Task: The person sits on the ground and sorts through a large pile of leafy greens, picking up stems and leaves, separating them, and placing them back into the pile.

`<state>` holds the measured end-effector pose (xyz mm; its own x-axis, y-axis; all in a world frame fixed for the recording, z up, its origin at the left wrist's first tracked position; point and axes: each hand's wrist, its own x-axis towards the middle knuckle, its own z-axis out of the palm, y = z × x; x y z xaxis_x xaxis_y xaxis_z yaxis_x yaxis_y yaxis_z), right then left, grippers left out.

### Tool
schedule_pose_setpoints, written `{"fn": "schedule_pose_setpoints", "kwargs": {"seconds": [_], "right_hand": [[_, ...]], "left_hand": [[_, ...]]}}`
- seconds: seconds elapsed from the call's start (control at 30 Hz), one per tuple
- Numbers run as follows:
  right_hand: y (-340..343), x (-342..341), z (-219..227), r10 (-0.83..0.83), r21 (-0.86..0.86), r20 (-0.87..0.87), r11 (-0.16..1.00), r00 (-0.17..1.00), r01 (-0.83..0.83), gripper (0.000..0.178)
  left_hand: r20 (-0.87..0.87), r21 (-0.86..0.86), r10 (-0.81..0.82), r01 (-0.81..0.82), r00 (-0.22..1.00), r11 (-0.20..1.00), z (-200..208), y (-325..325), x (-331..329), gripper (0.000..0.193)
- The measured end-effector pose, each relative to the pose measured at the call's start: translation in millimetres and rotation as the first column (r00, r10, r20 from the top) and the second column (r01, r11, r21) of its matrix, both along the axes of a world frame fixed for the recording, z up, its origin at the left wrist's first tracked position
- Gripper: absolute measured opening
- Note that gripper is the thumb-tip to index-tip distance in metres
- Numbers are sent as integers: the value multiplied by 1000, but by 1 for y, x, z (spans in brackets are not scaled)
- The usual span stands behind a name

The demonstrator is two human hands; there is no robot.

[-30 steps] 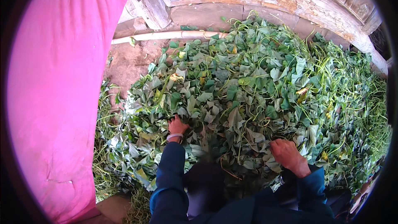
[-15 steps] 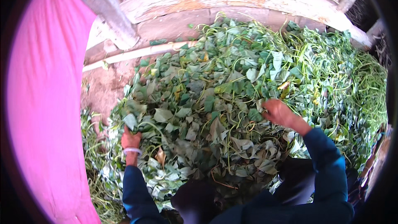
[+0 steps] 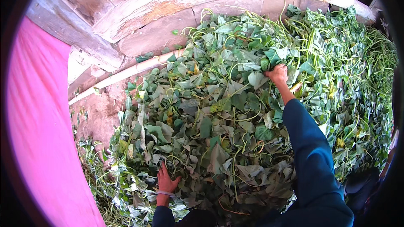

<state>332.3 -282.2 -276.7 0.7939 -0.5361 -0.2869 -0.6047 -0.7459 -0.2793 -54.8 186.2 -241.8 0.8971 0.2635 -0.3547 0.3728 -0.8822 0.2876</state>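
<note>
A broad heap of cut leafy vines [image 3: 219, 117], with heart-shaped green leaves and long pale stems, lies in front of me. At the heap's near left part, my left hand [image 3: 167, 183] rests with fingers spread and thumb out, a pale band round its wrist. Nothing shows in it. My right hand [image 3: 278, 75] reaches across to the far side of the heap. Its fingers curl down on the leaves there, the thumb against a stem or leaf; the fingertips are partly hidden.
Pink cloth [image 3: 40, 113] hangs along the left side. Behind the heap runs a wooden wall with a weathered beam [image 3: 202, 0] above a low stone base. A pale pole [image 3: 130, 71] lies on the bare reddish ground. A dark shoe [image 3: 362, 185] shows at lower right.
My right hand has moved forward over the heap. My left hand has come nearer me and to the right, its fingers now spread. The view has shifted a little.
</note>
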Motion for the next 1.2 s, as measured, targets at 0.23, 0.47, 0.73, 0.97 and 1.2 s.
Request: {"fn": "schedule_pose_setpoints", "kwargs": {"seconds": [0.23, 0.47, 0.73, 0.97, 1.2], "right_hand": [[-38, -11, -69, 341, -201, 374, 937, 862, -284, 31], [187, -170, 11, 907, -286, 201, 415, 369, -864, 30], [151, -175, 80, 934, 296, 330, 34, 135, -955, 77], [-6, -88, 31, 718, 258, -302, 695, 628, -671, 114], [14, -158, 18, 683, -63, -75, 724, 726, -687, 44]], "left_hand": [[25, -47, -75, 76, 997, 996, -23, -14, 21, 105], [9, 22, -54, 54, 998, 998, -27, -9, 12, 103], [-175, 72, -26, 40, 984, 997, -35, -2, 10, 100], [-146, 67, -58, 69, 988, 995, -34, -8, 13, 99], [-119, 60, -6, 13, 993, 998, -28, -11, 10, 103]]}}
